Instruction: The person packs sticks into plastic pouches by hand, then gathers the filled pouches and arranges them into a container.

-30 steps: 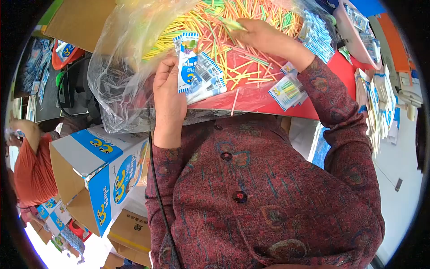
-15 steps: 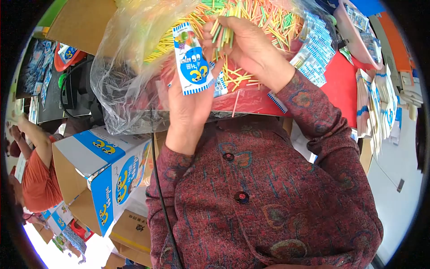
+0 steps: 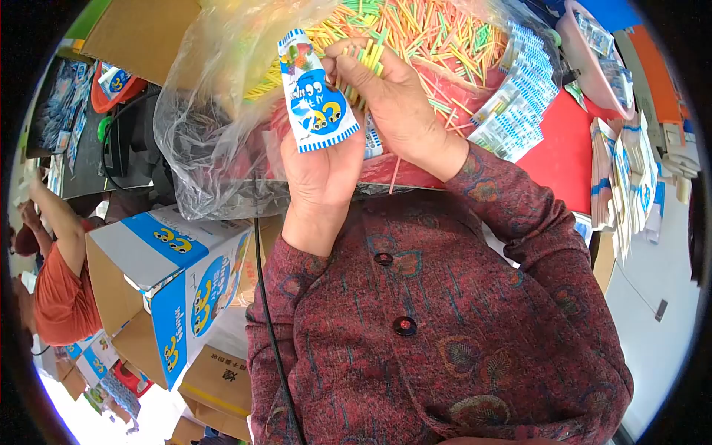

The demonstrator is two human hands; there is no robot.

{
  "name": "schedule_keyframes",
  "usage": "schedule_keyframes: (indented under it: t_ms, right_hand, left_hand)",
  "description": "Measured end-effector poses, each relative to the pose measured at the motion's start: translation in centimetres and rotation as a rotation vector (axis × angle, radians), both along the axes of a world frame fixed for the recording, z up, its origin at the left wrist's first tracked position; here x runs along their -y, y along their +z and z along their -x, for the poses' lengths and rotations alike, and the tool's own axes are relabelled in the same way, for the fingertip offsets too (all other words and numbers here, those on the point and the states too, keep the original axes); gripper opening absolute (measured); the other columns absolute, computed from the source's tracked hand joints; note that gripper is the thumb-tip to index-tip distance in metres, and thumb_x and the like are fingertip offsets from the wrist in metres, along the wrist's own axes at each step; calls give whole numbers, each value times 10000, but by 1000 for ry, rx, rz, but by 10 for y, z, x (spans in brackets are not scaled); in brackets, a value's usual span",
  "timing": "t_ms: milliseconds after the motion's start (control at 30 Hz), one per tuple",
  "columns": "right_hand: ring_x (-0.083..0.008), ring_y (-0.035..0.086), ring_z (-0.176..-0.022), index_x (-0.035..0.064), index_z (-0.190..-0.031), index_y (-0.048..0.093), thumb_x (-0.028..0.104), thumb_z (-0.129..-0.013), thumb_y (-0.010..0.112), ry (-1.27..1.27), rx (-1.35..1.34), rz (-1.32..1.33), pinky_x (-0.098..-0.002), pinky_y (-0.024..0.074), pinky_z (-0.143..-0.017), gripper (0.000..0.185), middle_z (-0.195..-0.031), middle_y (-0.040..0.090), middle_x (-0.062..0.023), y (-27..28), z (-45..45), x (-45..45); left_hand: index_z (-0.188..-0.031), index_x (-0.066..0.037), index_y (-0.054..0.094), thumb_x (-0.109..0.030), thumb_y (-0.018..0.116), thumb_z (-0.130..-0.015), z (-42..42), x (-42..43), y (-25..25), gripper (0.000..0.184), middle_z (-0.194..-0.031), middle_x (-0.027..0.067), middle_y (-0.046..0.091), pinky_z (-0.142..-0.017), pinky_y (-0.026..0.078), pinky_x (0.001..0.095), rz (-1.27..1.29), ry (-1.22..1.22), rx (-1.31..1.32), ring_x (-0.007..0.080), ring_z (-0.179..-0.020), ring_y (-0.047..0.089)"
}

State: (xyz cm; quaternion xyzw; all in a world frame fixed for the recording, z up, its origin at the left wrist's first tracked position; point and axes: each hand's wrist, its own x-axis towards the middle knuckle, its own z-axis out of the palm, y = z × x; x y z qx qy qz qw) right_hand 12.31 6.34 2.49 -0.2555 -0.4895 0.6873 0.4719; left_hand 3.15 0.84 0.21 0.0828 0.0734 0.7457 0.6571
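Note:
A blue-and-white printed packet (image 3: 315,96) with striped ends and fruit pictures stands tilted in my left hand (image 3: 322,178), whose fingers are closed round it from behind. My right hand (image 3: 404,115) grips a bunch of thin yellow and green sticks (image 3: 370,56). Its fingertips are right beside the packet's right edge; I cannot tell whether any sticks are inside the packet. Beyond both hands spreads a heap of yellow, green and pink sticks (image 3: 445,33). Part of another packet (image 3: 373,141) shows between my wrists.
Clear plastic sheeting (image 3: 193,156) hangs to the left. Overlapping small packets (image 3: 512,111) lie on the red surface (image 3: 567,148). A pink basin (image 3: 593,63) and stacked flat packets (image 3: 638,174) are at right. An open printed carton (image 3: 178,297) and a person in orange (image 3: 67,289) are at left.
My right hand has moved down against the packet's side, its fingers closing more over the sticks. The packet has shifted slightly left and its side now looks more curved.

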Motion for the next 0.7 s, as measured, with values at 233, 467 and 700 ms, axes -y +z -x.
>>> schedule_keyframes:
  t_ms: [233, 467, 700]
  right_hand:
    - [-155, 605, -950, 14, -1118, 532, 256, -994, 463, -59, 167, -117, -264, 486, -833, 281, -1014, 647, -107, 40, -34, -31]
    - [-284, 619, -961, 27, -1022, 509, 285, -1014, 391, -102, -295, 116, -391, 500, -843, 284, -1017, 622, -206, 77, -29, -14]
    - [-232, 607, -962, 31, -1045, 494, 264, -1020, 389, -176, -79, -352, -352, 479, -875, 257, -1043, 616, -175, 61, -18, -11]
  left_hand:
    - [-1039, -38, 587, -64, 571, -903, 13, -2, 0, 139, -1214, 81, 574, -937, 424, 292, 114, 141, -592, 168, -1110, 538]
    - [-901, -29, 605, 22, 655, -832, 17, 2, -9, 100, -1131, 76, 578, -870, 452, 282, -7, 259, -955, 140, -994, 558]
    - [-918, -39, 606, 2, 650, -844, 11, 5, -7, 95, -1130, 81, 577, -861, 456, 286, 39, 134, -722, 137, -970, 561]
